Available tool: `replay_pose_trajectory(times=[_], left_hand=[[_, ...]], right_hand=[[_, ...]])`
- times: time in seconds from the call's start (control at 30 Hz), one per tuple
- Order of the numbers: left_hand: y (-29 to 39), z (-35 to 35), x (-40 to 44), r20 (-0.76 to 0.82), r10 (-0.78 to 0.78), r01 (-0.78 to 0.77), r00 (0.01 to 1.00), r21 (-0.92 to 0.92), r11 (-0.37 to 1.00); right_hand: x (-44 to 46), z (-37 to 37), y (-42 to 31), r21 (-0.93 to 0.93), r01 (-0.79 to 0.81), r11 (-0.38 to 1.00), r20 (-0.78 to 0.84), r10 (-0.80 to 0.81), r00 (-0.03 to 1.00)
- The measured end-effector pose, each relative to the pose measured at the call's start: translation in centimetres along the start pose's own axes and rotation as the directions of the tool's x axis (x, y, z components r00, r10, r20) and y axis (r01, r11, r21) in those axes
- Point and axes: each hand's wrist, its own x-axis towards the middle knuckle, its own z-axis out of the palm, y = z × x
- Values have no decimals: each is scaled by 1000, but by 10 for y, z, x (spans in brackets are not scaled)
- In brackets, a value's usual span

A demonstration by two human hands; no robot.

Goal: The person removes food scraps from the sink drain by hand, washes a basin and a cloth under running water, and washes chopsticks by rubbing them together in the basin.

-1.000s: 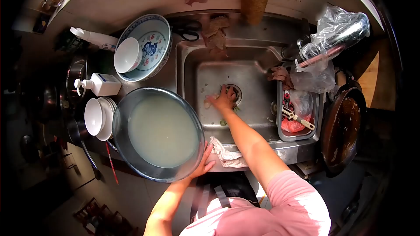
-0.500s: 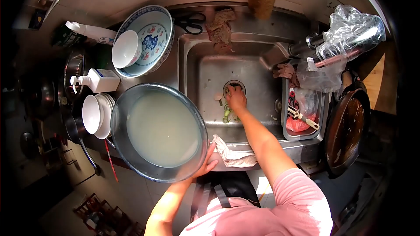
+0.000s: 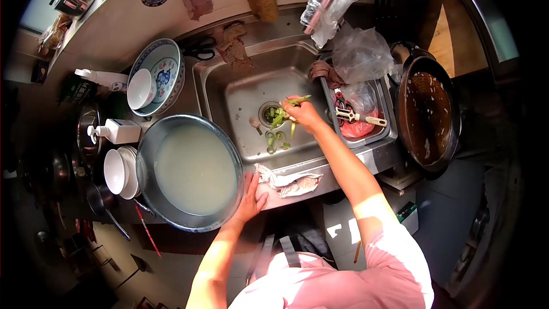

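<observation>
Closest in, the left hand (image 3: 249, 197) sits at the sink side of the big basin (image 3: 147, 166), fingers stretched and thumb spread, so that grip isn't clamped on anything; can't make out if it's actually pressing the basin. There's a lot of cloudy water (image 3: 194, 169) in there, so I'd guess heavy and sloshy: take it by the rim, 2 hands rather than 1. A crumpled cloth (image 3: 291, 185) lies just beside that hand on the front edge of the bench (image 3: 349, 169). Further in, the right hand (image 3: 300, 114) is over the sink (image 3: 240, 143), near the drain (image 3: 264, 120), its grip closed round a bunch of green scraps (image 3: 298, 100), stalks poking out past the fingers. They look light, bendy and probably wet and slippery, so I'd wrap the whole bunch round its middle. Some loose green bits (image 3: 270, 150) lie on the near side of the drain, more fingertip-pinch stuff imo. Past all that, a brownish rag (image 3: 233, 46) drapes over the far sink edge, scissors (image 3: 200, 50) near it.
</observation>
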Motion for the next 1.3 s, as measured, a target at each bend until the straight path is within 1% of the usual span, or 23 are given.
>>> replay_pose_trajectory(times=[0.13, 0.17, 0.27, 0.3, 0.43, 0.47, 0.5, 0.6, 0.63, 0.7, 0.73, 0.77, 0.8, 0.83, 0.9, 0.97, 1.03, 1.07, 1.1, 1.13, 1.17, 1.23, 1.3], left_hand=[[12, -12, 5, -6, 35, -34, 999, 65, 997], [16, -15, 5, -2, 37, -37, 999, 68, 997], [24, -20, 6, 1, 69, -68, 998, 193, 979], [24, -21, 7, -1, 83, -80, 997, 223, 971], [29, -22, 5, 45, 65, -74, 997, 243, 967], [28, -21, 5, 33, 69, -75, 997, 272, 959], [27, -20, 5, 47, 83, -92, 995, 273, 957], [27, -18, 5, 11, 84, -83, 996, 341, 936], [28, -17, 5, 19, 96, -97, 995, 345, 934], [27, -17, 5, 14, 93, -92, 996, 363, 927], [27, -18, 6, 18, 98, -98, 995, 368, 925], [28, -18, 6, 13, 107, -105, 994, 370, 923], [28, -17, 6, 9, 114, -109, 993, 372, 922], [28, -16, 5, 12, 110, -106, 994, 375, 921], [27, -17, 5, 12, 106, -103, 994, 374, 922], [25, -17, 6, 29, 86, -91, 996, 344, 935], [26, -19, 6, 38, 74, -81, 997, 285, 955], [26, -20, 6, 50, 66, -77, 997, 260, 963], [24, -20, 6, 4, 107, -102, 994, 325, 940], [21, -18, 6, -2, 115, -109, 993, 292, 950], [18, -17, 6, -11, 125, -118, 992, 261, 958], [16, -15, 5, -11, 92, -89, 996, 167, 982], [14, -14, 5, -11, 81, -79, 997, 120, 990]], right_hand=[[-89, -28, -41, 143, 108, 984, 22, -112, 993], [-123, -33, -55, 216, 122, 969, 0, -125, 992], [-208, -65, -61, 227, 159, 961, -85, -143, 986], [-235, -70, -61, 251, 177, 952, -179, -134, 975], [-311, -113, -13, 205, 153, 967, -343, -76, 936], [-323, -126, 12, 150, 251, 956, -315, -195, 929], [-335, -127, 22, 133, 157, 979, -424, -87, 902], [-349, -139, 82, 132, 198, 971, -558, -93, 825], [-345, -148, 114, 71, 224, 972, -623, -132, 771], [-341, -162, 158, 126, 105, 986, -674, 8, 738], [-334, -165, 186, 224, 187, 957, -711, 30, 702], [-326, -190, 242, 84, -1, 996, -718, 61, 693], [-327, -186, 244, -150, -126, 981, -764, -35, 644], [-329, -182, 246, -365, -260, 894, -781, -142, 608], [-331, -183, 243, -164, -316, 935, -759, 85, 645], [-329, -182, 239, -288, -387, 876, -749, 46, 661], [-325, -189, 236, -181, -306, 935, -735, 78, 674], [-322, -190, 232, -180, -345, 921, -738, 105, 666], [-322, -187, 216, -178, -385, 906, -742, 133, 657], [-325, -175, 185, -350, -436, 829, -723, 57, 689], [-324, -169, 161, -358, -480, 801, -664, 144, 734], [-313, -128, 77, -125, -386, 914, -523, 269, 809], [-294, -88, 13, -249, -187, 950, -352, 91, 931]])
